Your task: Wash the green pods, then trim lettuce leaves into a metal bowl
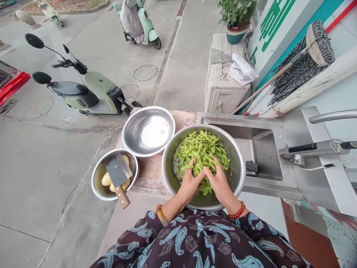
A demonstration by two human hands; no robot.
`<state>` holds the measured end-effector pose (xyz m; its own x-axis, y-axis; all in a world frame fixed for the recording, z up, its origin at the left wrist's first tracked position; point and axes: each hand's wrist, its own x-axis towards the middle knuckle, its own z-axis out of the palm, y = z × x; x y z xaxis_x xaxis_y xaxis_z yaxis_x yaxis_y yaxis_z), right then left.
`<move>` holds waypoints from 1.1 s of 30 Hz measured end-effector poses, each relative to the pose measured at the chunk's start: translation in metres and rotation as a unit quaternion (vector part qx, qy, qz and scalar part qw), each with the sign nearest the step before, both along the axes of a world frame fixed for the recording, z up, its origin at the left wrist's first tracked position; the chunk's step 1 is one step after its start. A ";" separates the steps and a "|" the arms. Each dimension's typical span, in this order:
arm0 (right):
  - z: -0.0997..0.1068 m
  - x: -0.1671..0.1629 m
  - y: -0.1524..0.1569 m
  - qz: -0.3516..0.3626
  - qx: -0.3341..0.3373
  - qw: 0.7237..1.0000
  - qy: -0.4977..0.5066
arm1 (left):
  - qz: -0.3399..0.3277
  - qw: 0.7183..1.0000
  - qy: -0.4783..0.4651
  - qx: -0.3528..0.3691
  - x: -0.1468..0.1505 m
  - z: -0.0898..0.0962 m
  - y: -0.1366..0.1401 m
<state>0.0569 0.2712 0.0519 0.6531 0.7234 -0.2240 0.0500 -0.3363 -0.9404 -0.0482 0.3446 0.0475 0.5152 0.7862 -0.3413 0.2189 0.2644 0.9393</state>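
Green edamame pods (200,145) fill the middle of a large steel basin (240,175), with some water visible around them. My left hand (191,183) and my right hand (219,182) are both down among the pods, thumbs nearly meeting. Between them the two hands cup a heap of pods; most fingertips are hidden under it. Left of the basin, an empty steel basin (131,131) stands on the wooden board. Nearer me, a smaller steel bowl (96,178) holds peeled potatoes (106,179), and a cleaver (118,173) lies across it.
A steel sink (267,149) with a scouring pad (251,166) adjoins the basin on the right, below a faucet (315,149). A mop (295,63) leans at the wall. Beyond the board are a parked scooter (97,87) and a boxy white unit (225,93) bearing a potted plant (237,22).
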 end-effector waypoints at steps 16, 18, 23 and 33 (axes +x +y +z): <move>-0.051 0.111 0.057 0.116 -0.019 0.980 -0.162 | -0.129 0.917 0.194 0.323 0.003 -0.052 0.095; -0.057 0.100 0.070 0.117 -0.007 0.973 -0.197 | -0.148 0.911 0.186 0.336 0.011 -0.056 0.097; -0.050 0.068 0.075 0.100 0.029 0.968 -0.229 | -0.166 0.911 0.127 0.356 0.017 -0.054 0.087; 0.002 0.048 0.053 0.017 0.101 0.980 -0.169 | -0.163 0.918 -0.013 0.361 0.018 -0.018 0.074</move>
<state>0.1048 0.3241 0.0540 0.6396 0.7538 0.1505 0.3778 -0.1377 -0.9156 -0.0306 0.4188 0.0297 0.7639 0.6051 0.2244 0.1500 -0.5047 0.8502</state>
